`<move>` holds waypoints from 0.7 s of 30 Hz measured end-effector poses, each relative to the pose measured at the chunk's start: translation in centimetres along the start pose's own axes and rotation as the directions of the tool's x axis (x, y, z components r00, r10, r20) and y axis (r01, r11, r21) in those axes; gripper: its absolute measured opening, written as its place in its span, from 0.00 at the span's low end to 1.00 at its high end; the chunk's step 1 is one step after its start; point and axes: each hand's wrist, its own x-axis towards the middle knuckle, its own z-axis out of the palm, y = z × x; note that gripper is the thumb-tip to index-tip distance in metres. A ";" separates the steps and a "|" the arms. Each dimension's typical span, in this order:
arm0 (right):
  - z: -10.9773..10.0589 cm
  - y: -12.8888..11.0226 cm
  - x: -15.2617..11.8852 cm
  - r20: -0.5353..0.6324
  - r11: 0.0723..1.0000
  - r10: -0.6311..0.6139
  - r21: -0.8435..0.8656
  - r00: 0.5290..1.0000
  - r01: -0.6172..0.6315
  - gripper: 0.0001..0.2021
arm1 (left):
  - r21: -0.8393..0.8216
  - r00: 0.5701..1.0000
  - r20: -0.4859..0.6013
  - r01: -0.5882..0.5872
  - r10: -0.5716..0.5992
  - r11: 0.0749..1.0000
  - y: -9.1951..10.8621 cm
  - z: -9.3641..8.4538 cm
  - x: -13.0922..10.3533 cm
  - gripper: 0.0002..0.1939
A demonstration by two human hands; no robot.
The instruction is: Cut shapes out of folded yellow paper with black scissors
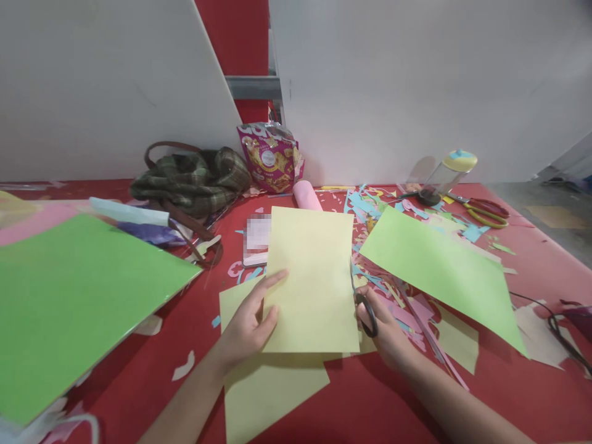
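Observation:
A pale yellow sheet is held up over the middle of the red table. My left hand grips its left edge, with the thumb and index finger on the front face and the other fingers hidden behind. My right hand is closed around the black handles of a pair of scissors, whose blades point away from me along the sheet's right edge. More pale yellow paper lies on the table beneath the held sheet. Partly behind the sheet's left side is a phone-like object.
Green sheets lie on the left, a light green sheet on the right among paper scraps. At the back are a plaid bag, a snack pouch, a pink roll, a clear jar and red-and-yellow-handled scissors.

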 end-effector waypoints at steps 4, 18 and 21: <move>0.0 0.1 -0.1 -0.029 1.000 0.031 -0.002 0.999 -0.031 0.14 | 0.046 1.000 -0.021 -0.007 0.008 0.999 0.2 0.0 0.0 0.23; 0.1 -0.3 0.0 -0.110 0.998 0.011 -0.061 0.994 -0.018 0.11 | 0.132 1.000 -0.027 0.002 0.001 0.991 0.9 0.2 0.0 0.23; 0.3 -0.3 0.1 -0.101 0.998 0.006 -0.058 0.995 -0.012 0.11 | 0.129 1.000 -0.029 0.004 0.000 0.992 0.8 0.1 0.0 0.23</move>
